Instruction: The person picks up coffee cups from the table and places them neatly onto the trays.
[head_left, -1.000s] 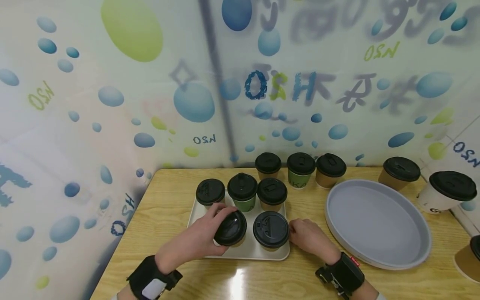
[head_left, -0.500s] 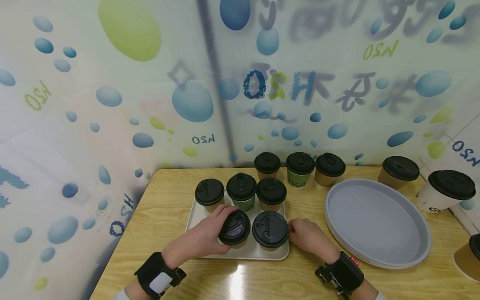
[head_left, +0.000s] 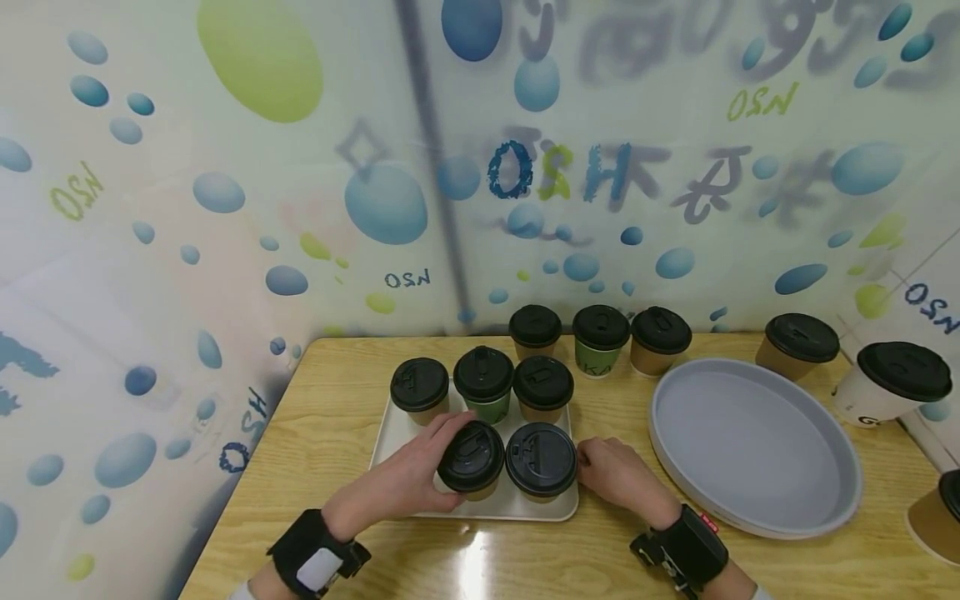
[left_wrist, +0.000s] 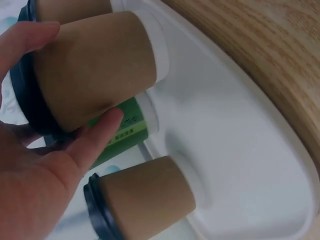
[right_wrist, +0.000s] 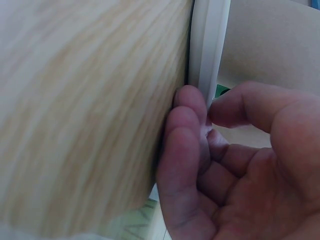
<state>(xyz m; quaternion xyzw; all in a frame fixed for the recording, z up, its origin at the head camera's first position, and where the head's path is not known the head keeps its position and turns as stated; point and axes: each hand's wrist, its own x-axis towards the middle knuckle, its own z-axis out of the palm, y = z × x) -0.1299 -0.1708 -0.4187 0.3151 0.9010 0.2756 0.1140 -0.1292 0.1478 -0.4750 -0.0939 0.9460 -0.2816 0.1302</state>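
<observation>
Gripping, left hand (head_left: 408,475): your fingers curl round a brown cup (left_wrist: 100,65).
Right hand (head_left: 613,473): your fingers pinch the rim of the white tray (left_wrist: 220,110).
Cup: tray's near side, beside another lidded cup (head_left: 542,460).

Cut off by the head view's right edge: a brown cup (head_left: 932,518). Partly hidden behind the left hand (head_left: 408,473): the white tray (head_left: 521,507). Too small to read, left wrist view: lettering (left_wrist: 120,136) on a green cup (left_wrist: 134,111).
</observation>
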